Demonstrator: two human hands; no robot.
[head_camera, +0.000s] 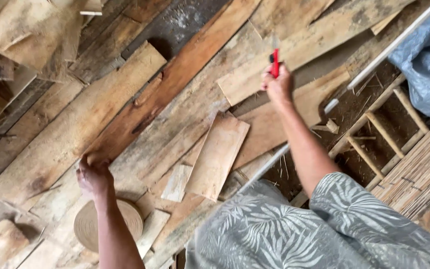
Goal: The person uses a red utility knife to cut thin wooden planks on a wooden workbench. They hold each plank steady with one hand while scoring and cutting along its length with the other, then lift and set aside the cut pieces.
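The person's right hand [278, 84] was closed in a fist around a red-handled tool [275, 62], which stood up out of the top of the grip. A thin pale blade seemed to rise from the red handle, though the blur made it hard to be sure. The tool hung over a pale plank [304, 42] that ran slantwise toward the upper right of the view.

The left hand [93, 174] was curled shut, its fingers hooked over the near end of a long reddish-brown board [185, 69]. That board ran from the hand up toward the top of the view, lying among other rough planks.

Just below the left wrist lay a round coil of flat tan strip [88, 226], partly hidden by the forearm. Between the two arms rested a short light-coloured board [217, 154], tilted, with a smaller scrap of wood [176, 183] touching its lower left edge.

To the right stood a small wooden ladder-like frame [384, 134] over dark ground, beside a bundle of thin pale sticks [424, 169]. A grey-blue plastic sheet [429, 60] sat in the upper right corner. The person wore grey clothing with a leaf pattern [284, 234].
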